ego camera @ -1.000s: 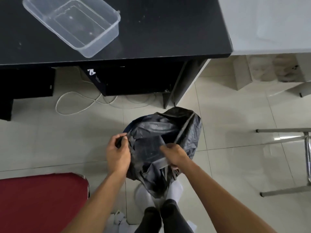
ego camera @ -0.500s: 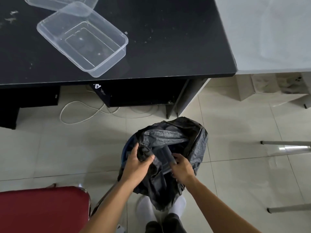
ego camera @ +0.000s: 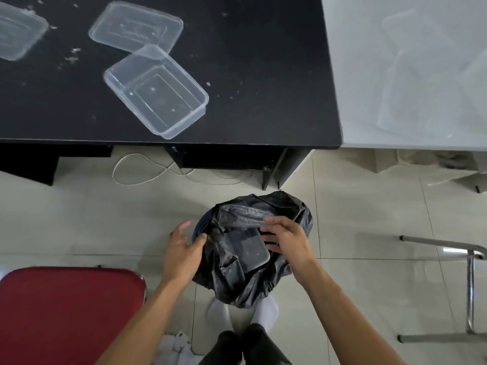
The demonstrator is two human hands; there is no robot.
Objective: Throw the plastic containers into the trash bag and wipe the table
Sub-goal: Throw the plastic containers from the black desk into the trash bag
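Head view: a clear rectangular plastic container (ego camera: 155, 92) sits open side up near the front edge of the black bench (ego camera: 263, 75), its long axis running from far left to near right. A second container (ego camera: 247, 246) lies inside the black trash bag (ego camera: 237, 283) on the floor. The left hand (ego camera: 181, 251) and right hand (ego camera: 286, 241) are apart at the bag's mouth, fingers loosely spread, gripping nothing

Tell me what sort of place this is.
Probably an office or workroom: a black desk with a white cable looping on the tiled floor beneath it, and a red chair nearby.
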